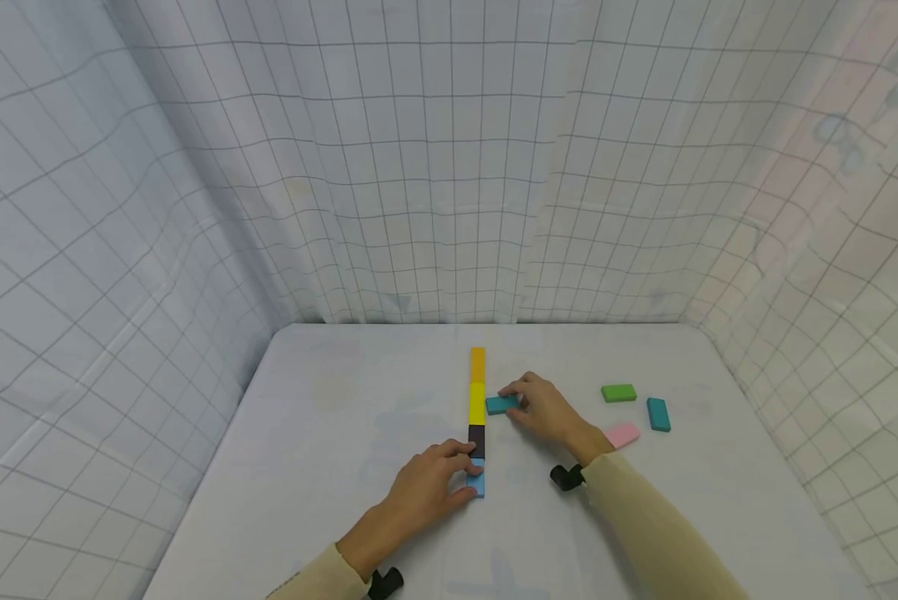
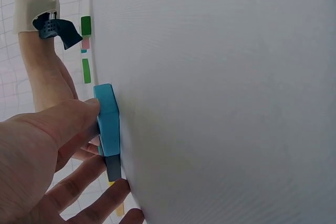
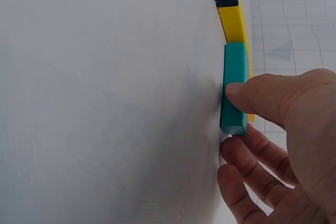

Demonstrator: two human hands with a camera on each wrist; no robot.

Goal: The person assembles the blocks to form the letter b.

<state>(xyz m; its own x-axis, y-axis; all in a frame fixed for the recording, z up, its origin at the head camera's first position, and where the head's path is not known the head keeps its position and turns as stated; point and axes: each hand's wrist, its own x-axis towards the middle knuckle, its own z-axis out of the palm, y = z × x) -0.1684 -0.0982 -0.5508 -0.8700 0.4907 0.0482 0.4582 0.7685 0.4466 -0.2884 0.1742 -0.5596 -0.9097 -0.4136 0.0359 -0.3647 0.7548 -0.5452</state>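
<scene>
A straight row of flat domino-like blocks runs away from me: a light blue block [image 1: 477, 488] nearest, then a black block [image 1: 477, 440], a yellow block [image 1: 477, 404] and an orange block [image 1: 478, 365]. My left hand [image 1: 429, 490] holds the light blue block, its thumb at the near end and fingertips over the block and the edge of the black one. Right of the yellow block, my right hand [image 1: 546, 410] pinches a teal block [image 3: 234, 77] between thumb and fingers. That block lies crosswise to the row, with its left end close beside the yellow block.
On the right of the white table [image 1: 328, 433] lie a green block [image 1: 619, 392], another teal block [image 1: 659, 414] and a pink block [image 1: 623, 435], partly behind the right forearm. Checked white curtains [image 1: 433, 183] enclose the table at the back and both sides.
</scene>
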